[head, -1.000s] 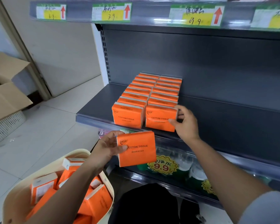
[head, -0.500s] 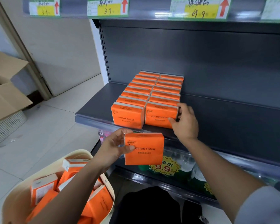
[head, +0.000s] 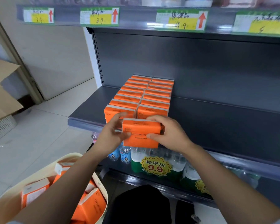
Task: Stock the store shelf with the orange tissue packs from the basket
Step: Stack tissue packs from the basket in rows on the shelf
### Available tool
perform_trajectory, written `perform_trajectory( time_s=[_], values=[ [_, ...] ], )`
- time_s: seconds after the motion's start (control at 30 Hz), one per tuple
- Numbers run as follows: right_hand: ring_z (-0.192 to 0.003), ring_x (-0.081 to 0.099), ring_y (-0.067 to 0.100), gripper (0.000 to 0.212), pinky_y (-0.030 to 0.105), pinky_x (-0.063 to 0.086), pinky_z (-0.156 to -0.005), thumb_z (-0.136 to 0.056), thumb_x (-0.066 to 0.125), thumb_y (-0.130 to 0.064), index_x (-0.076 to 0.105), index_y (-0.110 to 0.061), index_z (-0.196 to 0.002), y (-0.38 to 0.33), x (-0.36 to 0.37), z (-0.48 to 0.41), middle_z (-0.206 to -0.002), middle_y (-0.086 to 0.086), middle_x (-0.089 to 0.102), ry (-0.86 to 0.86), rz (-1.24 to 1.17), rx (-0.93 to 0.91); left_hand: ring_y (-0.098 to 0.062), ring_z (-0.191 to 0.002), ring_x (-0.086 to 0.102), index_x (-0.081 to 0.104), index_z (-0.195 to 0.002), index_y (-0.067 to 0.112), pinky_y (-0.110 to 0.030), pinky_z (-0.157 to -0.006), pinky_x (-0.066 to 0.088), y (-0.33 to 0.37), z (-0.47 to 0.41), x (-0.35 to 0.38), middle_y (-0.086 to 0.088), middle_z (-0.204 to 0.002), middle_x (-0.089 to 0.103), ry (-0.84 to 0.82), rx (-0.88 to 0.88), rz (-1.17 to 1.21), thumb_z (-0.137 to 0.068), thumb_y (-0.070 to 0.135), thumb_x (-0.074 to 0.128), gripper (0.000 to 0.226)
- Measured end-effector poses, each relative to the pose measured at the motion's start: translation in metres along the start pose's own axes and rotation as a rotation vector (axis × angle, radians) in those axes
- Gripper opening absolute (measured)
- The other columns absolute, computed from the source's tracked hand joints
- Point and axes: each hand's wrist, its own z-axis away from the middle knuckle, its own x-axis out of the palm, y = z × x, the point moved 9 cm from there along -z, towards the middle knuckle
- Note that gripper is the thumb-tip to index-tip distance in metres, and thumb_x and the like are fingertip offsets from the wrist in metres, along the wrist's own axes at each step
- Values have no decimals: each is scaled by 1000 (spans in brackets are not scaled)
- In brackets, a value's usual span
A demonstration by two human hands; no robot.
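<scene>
An orange tissue pack (head: 140,138) hangs in front of the shelf edge, held from both sides. My left hand (head: 111,135) grips its left end and my right hand (head: 170,135) grips its right end, thumb across the front. Behind it, two rows of orange tissue packs (head: 145,96) stand upright on the dark grey shelf (head: 217,120), running from the front edge to the back. The cream basket (head: 3,201) at lower left holds several more orange packs (head: 90,206), partly hidden by my left forearm.
Bottled water packs with a yellow 9.9 label (head: 155,166) sit on the lower shelf under the held pack. The shelf above carries price tags (head: 99,17). Cardboard boxes (head: 2,94) stand on the floor at left. The grey shelf continues to the right of the rows.
My left hand lifted the pack up and right to the shelf's front edge. My right hand left the front-right pack on the shelf and took hold of the held pack's right end.
</scene>
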Motion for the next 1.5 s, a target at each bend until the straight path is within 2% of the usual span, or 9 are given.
perform_trajectory(
  time_s=[0.07,0.17,0.33,0.5,0.83,1.0,1.13,1.27,1.5],
  values=[
    [-105,57,10,52,37,52,-89,-77,78,-23,56,-31,-124,1,-12,0,-120,-14,53,82,-13,8,-11,-117,50,46,-133,29,-30,-99,44,20,2,-5,7,-126,55,90,170,-387,-80,7,74,64],
    [-105,56,13,50,39,52,-88,-79,76,-23,54,-31,-124,6,-23,-3,-123,-11,51,147,30,32,-22,-134,37,41,-143,17,-42,-109,33,35,3,-2,-4,-145,42,147,353,-870,-78,19,76,74],
    [-107,56,19,42,37,50,-89,-82,74,-22,58,-24,-121,10,-27,-6,-125,-5,50,211,168,29,-19,-148,-3,4,-153,16,-38,-118,3,13,-12,5,-2,-161,-3,-3,152,-1309,-92,35,57,82],
    [-107,57,24,39,40,52,-85,-82,73,-20,60,-18,-119,13,-23,-10,-124,1,52,275,279,26,-17,-148,-6,-3,-153,20,-39,-118,-1,5,-17,2,1,-161,-6,-71,91,-1351,-94,34,54,83],
    [-95,57,29,33,38,56,-60,-69,81,-17,70,-10,-99,9,-15,-14,-101,10,57,401,567,-13,-17,-148,-5,-2,-153,21,-38,-116,-1,4,-17,2,2,-161,-4,-57,100,-1332,-94,33,56,83],
    [-90,56,29,36,37,53,-64,-68,84,-35,72,-12,-92,6,-18,-14,-97,9,58,438,612,-20,-18,-148,-5,-1,-153,20,-38,-117,1,2,-18,2,1,-161,-4,-55,106,-1318,-93,32,56,83],
    [-90,56,29,39,38,54,-64,-65,86,-31,70,-11,-95,1,-15,-15,-96,10,57,438,636,13,-18,-148,-5,-2,-153,20,-37,-118,1,2,-18,2,1,-161,-5,-64,106,-1313,-93,31,56,84],
    [-91,57,30,57,41,53,-75,-59,90,-32,66,-11,-106,-8,-14,-9,-100,11,57,445,663,19,-18,-148,-5,-3,-152,20,-36,-117,0,3,-15,0,0,-161,-6,-66,110,-1314,-94,30,56,84],
    [-100,55,27,54,41,51,-84,-67,83,-23,60,-13,-116,-56,16,11,-108,9,56,391,619,-170,-18,-148,-7,-5,-152,17,-35,-120,3,1,4,-10,-2,-160,-8,-71,121,-1347,-95,28,52,81]
  ],
)
